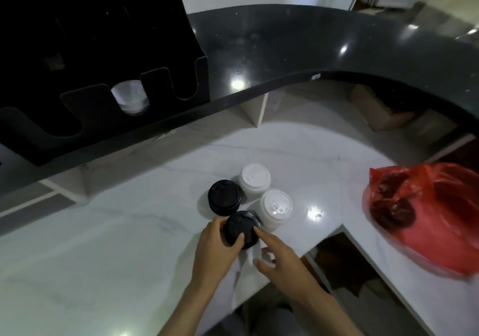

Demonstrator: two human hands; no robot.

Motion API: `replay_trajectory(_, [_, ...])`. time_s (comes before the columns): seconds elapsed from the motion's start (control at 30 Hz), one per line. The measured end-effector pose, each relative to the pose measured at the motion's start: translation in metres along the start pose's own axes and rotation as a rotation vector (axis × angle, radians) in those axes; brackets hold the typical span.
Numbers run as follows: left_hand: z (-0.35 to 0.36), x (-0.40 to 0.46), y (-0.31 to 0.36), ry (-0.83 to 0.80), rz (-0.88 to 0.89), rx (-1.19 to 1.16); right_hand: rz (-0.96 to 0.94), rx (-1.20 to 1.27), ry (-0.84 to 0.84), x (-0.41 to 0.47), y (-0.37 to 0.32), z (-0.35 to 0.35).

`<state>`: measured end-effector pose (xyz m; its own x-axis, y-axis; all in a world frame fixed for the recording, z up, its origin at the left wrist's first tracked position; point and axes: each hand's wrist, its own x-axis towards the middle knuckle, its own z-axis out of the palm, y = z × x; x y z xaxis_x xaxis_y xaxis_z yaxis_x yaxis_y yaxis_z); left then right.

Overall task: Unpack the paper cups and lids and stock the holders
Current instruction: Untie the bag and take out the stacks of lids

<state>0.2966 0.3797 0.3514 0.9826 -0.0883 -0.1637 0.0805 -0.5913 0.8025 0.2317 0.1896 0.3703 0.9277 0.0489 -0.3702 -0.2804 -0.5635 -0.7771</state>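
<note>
Four stacks of cup lids stand close together on the white marble surface [103, 245] just below the middle of the frame. Two are white: the farther white stack [254, 180] sits toward the centre, and the nearer white stack [276, 207] stands just below and to its right. Two are black: one black stack [224, 197] stands free to the left of the white ones, and the nearest black stack [241, 228] is lowest in the frame, just beside the nearer white stack.

The left hand [217, 250] is wrapped around the left side of the nearest black stack, its fingers [239, 241] curled onto the top lid and thumb at the far edge, so it has hold of the stack. The right hand [282, 263] is spread loosely, gripping nothing; its index finger touches the right edge of the same top lid while the other fingers hang curled above the surface. A pale, thin wrapper [243, 278] lies under the hands at the surface's lower edge.

At the right of the frame a red plastic bag [425, 216] lies on the surface, with dark round shapes showing through it. In the upper left, a black holder [103, 97] with U-shaped cutouts stands on a dark glossy counter [298, 50]; one cutout shows a stack of white cups [131, 97], while the neighbouring slots look dark.
</note>
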Motion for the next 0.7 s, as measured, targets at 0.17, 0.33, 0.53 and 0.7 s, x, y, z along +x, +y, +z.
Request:
replay_trajectory(0.17, [-0.005, -0.005, 0.006, 0.03, 0.096, 0.194, -0.1, -0.062, 0.027, -0.008, 0.003, -0.016])
replay_trajectory(0.33, [-0.016, 0.006, 0.036, 0.047, 0.464, 0.41, -0.13, -0.084, 0.324, -0.03, -0.003, -0.058])
replay_trajectory(0.53, [0.023, 0.029, 0.101, -0.089, 0.797, 0.466, -0.045, -0.09, 0.543, -0.063, 0.037, -0.13])
replay_trajectory(0.7, [0.089, 0.041, 0.161, -0.175, 0.901, 0.437, -0.012, -0.127, 0.749, -0.086, 0.085, -0.189])
